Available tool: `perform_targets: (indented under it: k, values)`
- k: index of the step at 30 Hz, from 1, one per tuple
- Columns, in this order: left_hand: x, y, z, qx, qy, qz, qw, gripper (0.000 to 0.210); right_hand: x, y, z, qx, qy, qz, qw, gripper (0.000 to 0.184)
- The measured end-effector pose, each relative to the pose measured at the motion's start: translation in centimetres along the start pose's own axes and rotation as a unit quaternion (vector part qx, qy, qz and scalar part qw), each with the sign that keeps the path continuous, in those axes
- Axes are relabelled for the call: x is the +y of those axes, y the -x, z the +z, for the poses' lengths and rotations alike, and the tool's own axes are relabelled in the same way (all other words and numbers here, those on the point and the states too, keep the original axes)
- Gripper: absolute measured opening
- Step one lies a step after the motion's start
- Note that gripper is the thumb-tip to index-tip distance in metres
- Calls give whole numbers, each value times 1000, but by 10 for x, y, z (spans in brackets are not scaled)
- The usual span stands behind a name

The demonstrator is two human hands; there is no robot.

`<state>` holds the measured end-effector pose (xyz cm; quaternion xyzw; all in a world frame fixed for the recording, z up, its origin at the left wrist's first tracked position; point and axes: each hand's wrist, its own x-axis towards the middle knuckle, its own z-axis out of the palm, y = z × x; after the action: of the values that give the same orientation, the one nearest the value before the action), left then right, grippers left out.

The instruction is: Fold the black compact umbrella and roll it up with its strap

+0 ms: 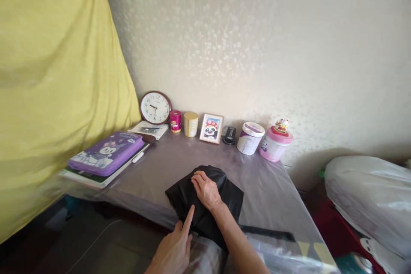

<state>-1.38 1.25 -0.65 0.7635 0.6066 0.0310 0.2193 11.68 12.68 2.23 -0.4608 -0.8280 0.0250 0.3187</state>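
Observation:
In front of me at the table's near edge is a piece of loosely folded black fabric with pointed panels, which looks like a folding umbrella (231,199). My right hand (207,190) lies over its upper part, fingers bent and closed on the cloth. Lower down and to the left, my left hand (175,246) has its index finger stretched out against the fabric's lower edge, with the thumb apart from it. The umbrella's shaft and handle are hidden.
A film-covered table (263,192) carries a purple case (107,152) on books at left. Along the wall stand a clock (156,107), a pink tin (175,121), a yellow tin (191,124), a panda picture (211,129), a white tub (250,139) and a pink tub (275,144).

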Motion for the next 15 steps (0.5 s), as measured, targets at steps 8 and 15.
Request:
perform_targets:
  k: [8, 15]
  values:
    - [-5, -1, 4, 7, 36, 16, 999, 58, 13, 40, -23, -32, -23, -81, 996, 22]
    - [-8, -2, 8, 21, 59, 23, 998, 59, 71, 11, -9, 6, 73, 11, 997, 26]
